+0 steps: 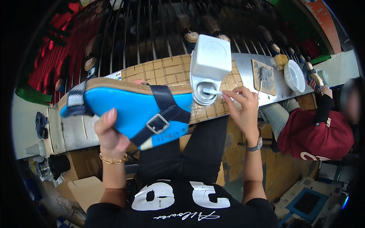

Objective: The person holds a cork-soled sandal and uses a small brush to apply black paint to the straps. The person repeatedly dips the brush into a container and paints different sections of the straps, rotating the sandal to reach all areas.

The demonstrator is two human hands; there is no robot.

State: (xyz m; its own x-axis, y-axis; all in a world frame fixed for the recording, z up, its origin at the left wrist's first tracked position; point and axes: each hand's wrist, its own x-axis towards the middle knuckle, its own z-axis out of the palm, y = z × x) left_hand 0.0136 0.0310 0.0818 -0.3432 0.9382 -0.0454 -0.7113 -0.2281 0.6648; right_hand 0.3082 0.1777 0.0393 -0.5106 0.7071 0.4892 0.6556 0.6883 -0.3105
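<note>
In my left hand [110, 133] is a sandal on a bright blue shoe last [125, 110], tipped on its side with the sole edge upward. The sandal has dark straps [169, 106], a square silver buckle [157, 123] and a tan sole edge [125, 83]. My right hand [243, 106] pinches a small white-handled brush [216, 92]. The brush's tip is in the round mouth [205, 97] of a white dispenser [211, 57], just right of the sandal's raised end. What the mouth holds is too small to tell.
A cardboard sheet [167, 70] covers part of the metal bench [245, 62]. Right of the dispenser lie a stained board [264, 78] with a thin stick and a white bowl [294, 76]. Behind, a rack of metal bars [129, 34] carries several shoes. A co-worker in maroon [315, 131] sits at right.
</note>
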